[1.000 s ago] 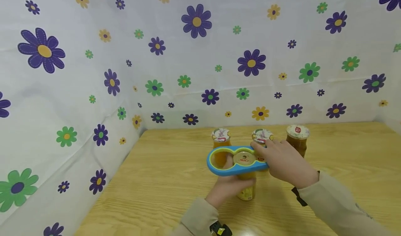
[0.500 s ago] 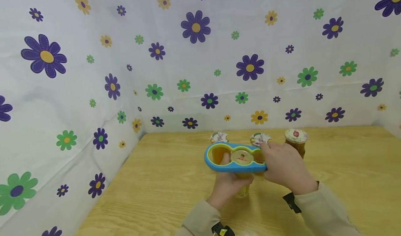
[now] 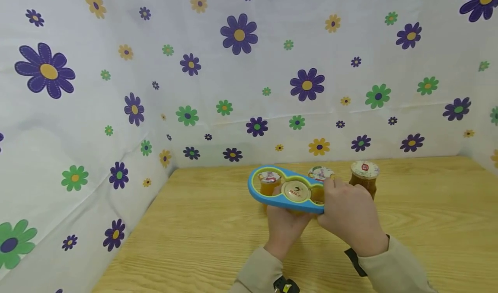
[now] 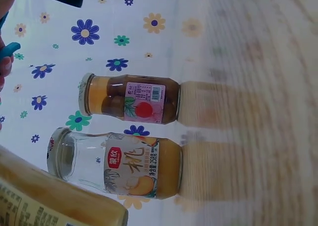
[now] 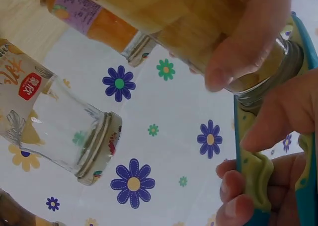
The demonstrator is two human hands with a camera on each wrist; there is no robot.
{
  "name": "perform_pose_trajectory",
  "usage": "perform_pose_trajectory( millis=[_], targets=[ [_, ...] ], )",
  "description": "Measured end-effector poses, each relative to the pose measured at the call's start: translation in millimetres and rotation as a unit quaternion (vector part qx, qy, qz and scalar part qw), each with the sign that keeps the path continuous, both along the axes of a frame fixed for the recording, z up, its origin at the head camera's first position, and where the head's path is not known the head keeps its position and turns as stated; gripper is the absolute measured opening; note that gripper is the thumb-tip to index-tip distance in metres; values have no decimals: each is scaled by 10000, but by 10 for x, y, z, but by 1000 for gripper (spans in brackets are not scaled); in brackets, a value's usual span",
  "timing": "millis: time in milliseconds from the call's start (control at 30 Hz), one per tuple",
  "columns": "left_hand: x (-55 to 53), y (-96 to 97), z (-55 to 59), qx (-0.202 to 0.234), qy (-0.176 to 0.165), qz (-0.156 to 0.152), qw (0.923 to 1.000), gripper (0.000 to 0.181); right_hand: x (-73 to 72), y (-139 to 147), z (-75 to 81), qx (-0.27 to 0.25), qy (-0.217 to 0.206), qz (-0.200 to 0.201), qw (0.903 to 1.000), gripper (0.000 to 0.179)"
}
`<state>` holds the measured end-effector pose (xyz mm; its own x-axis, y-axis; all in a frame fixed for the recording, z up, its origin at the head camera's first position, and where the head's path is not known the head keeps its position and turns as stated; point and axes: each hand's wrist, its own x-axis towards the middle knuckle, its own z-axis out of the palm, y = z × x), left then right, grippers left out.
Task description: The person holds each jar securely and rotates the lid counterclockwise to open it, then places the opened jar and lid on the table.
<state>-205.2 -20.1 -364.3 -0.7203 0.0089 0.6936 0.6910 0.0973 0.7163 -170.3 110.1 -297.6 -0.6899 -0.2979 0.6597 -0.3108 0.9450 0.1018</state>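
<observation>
My left hand [image 3: 285, 228] grips a glass jar [image 5: 189, 37] of pale yellow fruit from below its lid; in the head view the jar's body is hidden behind that hand. Around the jar's cream lid [image 3: 295, 191] sits the middle opening of a blue and lime-green multi-hole jar opener [image 3: 278, 201]. My right hand [image 3: 352, 211] holds the opener's right end, fingers curled round it, as the right wrist view also shows. The left wrist view catches the same jar's lower body [image 4: 59, 201], tilted above the table.
Three more lidded jars stand behind: one with orange contents [image 3: 269, 178], partly seen through the opener's large hole, a part-filled peach jar [image 4: 134, 166] and a jar of dark brown fruit [image 3: 364, 172]. Flower-patterned cloth [image 3: 218, 90] hangs behind the wooden table [image 3: 194, 224].
The opener has turned clockwise, its left end farther back and its right end nearer me. My right hand has come closer to me, and the jar's lower body has gone behind my left hand.
</observation>
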Motion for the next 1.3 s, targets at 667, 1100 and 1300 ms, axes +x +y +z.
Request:
perform_pose_trajectory(
  millis=[667, 1100, 1300],
  targets=[
    [25, -62, 58, -1205, 701, 1231, 9826, 55, -18, 50, -30, -216, -152, 221, 9994, 32],
    [46, -105, 99, -1248, 315, 756, 9888, 58, -12, 74, 6, -232, -97, 397, 9989, 19],
    [60, -118, 116, -1133, 210, 362, 9927, 57, -10, 106, 37, 25, -36, 479, 9988, 20]
  ],
)
